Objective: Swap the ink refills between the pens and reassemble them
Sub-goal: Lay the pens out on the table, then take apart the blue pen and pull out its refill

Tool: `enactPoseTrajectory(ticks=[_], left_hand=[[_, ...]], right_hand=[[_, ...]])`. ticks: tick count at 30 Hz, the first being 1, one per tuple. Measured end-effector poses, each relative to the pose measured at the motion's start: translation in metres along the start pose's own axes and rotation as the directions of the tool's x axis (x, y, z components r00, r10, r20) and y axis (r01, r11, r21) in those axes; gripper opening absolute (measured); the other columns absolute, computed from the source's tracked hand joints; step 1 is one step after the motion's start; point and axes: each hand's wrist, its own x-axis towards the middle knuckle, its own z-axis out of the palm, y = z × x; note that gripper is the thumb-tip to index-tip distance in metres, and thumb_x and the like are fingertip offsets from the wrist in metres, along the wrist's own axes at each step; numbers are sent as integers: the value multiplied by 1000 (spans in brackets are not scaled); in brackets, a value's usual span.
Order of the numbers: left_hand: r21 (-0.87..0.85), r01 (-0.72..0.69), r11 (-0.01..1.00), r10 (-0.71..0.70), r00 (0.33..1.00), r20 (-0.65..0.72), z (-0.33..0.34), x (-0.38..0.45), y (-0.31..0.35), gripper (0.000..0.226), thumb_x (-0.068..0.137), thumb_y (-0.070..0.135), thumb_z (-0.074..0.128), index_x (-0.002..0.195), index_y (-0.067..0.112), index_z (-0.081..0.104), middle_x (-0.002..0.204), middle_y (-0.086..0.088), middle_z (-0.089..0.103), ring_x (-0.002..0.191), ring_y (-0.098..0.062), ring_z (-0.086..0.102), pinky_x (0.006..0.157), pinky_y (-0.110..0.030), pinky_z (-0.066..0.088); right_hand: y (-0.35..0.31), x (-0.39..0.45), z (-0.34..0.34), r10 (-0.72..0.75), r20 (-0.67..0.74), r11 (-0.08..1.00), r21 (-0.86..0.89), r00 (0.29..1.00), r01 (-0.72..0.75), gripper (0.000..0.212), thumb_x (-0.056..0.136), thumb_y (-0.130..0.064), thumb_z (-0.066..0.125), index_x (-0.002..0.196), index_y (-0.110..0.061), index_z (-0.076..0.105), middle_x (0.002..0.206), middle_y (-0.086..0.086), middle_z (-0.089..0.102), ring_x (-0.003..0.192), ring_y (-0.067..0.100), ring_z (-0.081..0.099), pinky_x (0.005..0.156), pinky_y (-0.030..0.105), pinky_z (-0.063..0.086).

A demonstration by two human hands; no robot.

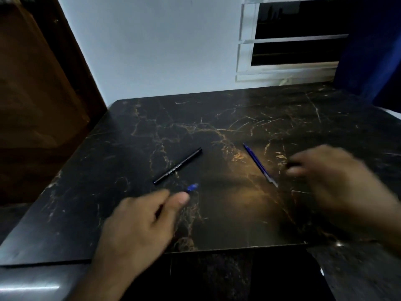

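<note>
Item one: counter (217, 224), dark marble pattern with gold and white veining, set against a pale wall (162, 51) below a white-framed window (288, 40). A brown wooden panel (39, 83) stands at far left, a blue curtain (373, 51) at far right.

Item two: black pen barrel (178, 166), lying flat on the counter left of centre, angled from lower left to upper right, ribbed end at the upper right, white lettering along its side. Nothing touches it.

Item three: blue pen (259, 164), lying flat on the counter right of centre, angled from upper left to lower right, pale tip at the lower right end. It lies well apart from the black barrel.

Item four: small blue piece (192, 187), blurred, just beyond my left thumb tip and near the lower end of the black barrel. I cannot tell whether it rests on the counter or is pinched by me.

Item five: my left hand (138, 227), over the near part of the counter, thumb and forefinger drawn close together toward the blue piece; whether this grip is closed on it I cannot tell.

Item six: my right hand (334, 181), heavily blurred, just right of the blue pen and not touching it. Something small and dark shows at the fingertips; the state of this grip cannot be told.
</note>
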Motion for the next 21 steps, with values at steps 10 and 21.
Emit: enactPoseTrajectory(ticks=[10, 21], left_hand=[[-244, 72, 967, -37, 989, 142, 8, 6, -3, 32, 87, 57, 46, 87, 30, 63, 82, 5, 72, 80, -13, 67, 62, -30, 54], [-213, 18, 977, 18, 986, 167, 24, 9, 12, 18, 89, 44, 51, 91, 35, 67, 86, 17, 63, 86, 2, 61, 66, -19, 48]], right_hand=[[79, 11, 11, 644, 235, 765, -177, 728, -619, 29, 86, -42, 67, 113, -31, 66, 93, -12, 44, 88, 8, 46, 78, 32, 41], [1, 33, 28, 431, 208, 890, 61, 878, -452, 20, 87, -32, 67, 106, -34, 62, 97, -17, 52, 85, -2, 52, 68, 14, 39]])
